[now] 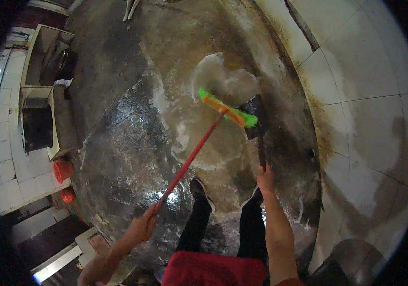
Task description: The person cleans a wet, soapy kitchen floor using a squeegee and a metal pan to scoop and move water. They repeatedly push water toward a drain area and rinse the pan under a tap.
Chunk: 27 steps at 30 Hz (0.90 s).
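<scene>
My left hand (pixel 144 225) grips the red handle (pixel 196 150) of a broom. The broom head (pixel 225 110) is orange with bright green bristles and lies aslant ahead of my feet. In my right hand (pixel 265 178) is the short handle of a dark dustpan (pixel 254 107). The green bristles' right end overlaps the dustpan in view; whether they touch cannot be told. Murky, foamy water (pixel 225 77) spreads over the concrete floor (pixel 118 64) around and beyond the broom head.
A white tiled wall (pixel 368 125) with brown stains runs along the right. On the left are a black pot (pixel 37 128) in a shelf unit, an orange bucket (pixel 62 171) and a red container (pixel 68 195). My shoes (pixel 201 193) stand on wet floor.
</scene>
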Each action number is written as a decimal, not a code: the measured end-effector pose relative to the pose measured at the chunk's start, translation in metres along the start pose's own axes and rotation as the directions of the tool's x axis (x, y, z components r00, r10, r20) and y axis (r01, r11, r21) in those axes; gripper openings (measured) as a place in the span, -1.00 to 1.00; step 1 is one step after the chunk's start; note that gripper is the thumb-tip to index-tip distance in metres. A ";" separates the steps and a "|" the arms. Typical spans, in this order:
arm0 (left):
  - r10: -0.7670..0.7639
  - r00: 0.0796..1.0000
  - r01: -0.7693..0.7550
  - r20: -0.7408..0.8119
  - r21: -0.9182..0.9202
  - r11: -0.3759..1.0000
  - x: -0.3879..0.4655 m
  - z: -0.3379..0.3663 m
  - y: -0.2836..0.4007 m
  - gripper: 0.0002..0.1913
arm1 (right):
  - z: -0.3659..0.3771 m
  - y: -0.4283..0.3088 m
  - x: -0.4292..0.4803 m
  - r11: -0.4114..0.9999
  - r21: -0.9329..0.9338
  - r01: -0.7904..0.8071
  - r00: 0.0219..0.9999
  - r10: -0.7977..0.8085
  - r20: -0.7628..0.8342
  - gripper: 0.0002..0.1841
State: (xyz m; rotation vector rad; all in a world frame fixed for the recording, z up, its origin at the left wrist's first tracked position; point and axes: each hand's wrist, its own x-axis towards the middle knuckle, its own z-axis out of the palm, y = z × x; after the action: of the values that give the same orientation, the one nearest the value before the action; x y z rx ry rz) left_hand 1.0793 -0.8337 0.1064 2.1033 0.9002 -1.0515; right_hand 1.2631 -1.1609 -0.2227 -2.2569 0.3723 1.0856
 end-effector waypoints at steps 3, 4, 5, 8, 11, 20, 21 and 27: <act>-0.018 0.999 0.014 -0.045 -0.092 0.996 0.037 0.017 -0.008 -0.49 | -0.012 -0.017 -0.009 0.993 -0.091 -0.078 0.997 0.079 0.017 -0.36; 0.074 0.990 -0.093 -0.121 -0.156 0.983 0.040 0.022 -0.013 -0.49 | -0.022 -0.019 -0.016 0.993 -0.111 -0.049 0.999 0.050 0.001 -0.37; -0.042 0.999 0.032 -0.027 -0.320 0.947 0.038 0.027 -0.017 -0.49 | -0.035 -0.020 -0.024 0.991 -0.128 -0.044 0.999 0.042 -0.012 -0.37; -0.139 0.981 0.192 0.132 -0.687 0.701 0.012 0.021 -0.036 -0.50 | -0.064 -0.025 -0.036 0.979 -0.020 0.204 0.970 -0.205 -0.128 -0.38; -0.271 0.957 0.238 0.102 -0.809 0.537 0.004 0.001 -0.052 -0.50 | -0.076 -0.029 -0.033 0.749 -0.557 0.359 0.819 -0.539 -0.198 -0.41; -0.006 0.989 -0.057 -0.145 -0.422 0.905 0.047 0.087 -0.072 -0.37 | -0.023 -0.041 -0.010 0.665 -0.715 0.216 0.972 -0.215 0.094 -0.43; 0.083 0.961 -0.161 -0.262 -0.294 0.942 0.025 0.096 -0.081 -0.38 | -0.020 -0.036 -0.010 0.704 -0.676 0.218 0.974 -0.205 0.099 -0.42; 0.028 0.995 0.007 0.092 -0.361 0.933 -0.065 0.013 -0.136 -0.40 | -0.014 -0.001 0.009 0.755 -0.641 0.134 0.986 -0.039 0.160 -0.39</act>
State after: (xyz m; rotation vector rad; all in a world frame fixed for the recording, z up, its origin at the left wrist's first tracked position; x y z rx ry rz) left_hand 0.9378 -0.7843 0.1249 1.7361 0.9533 -0.8944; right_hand 1.2774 -1.1690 -0.2222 -2.7308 -0.2199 1.4784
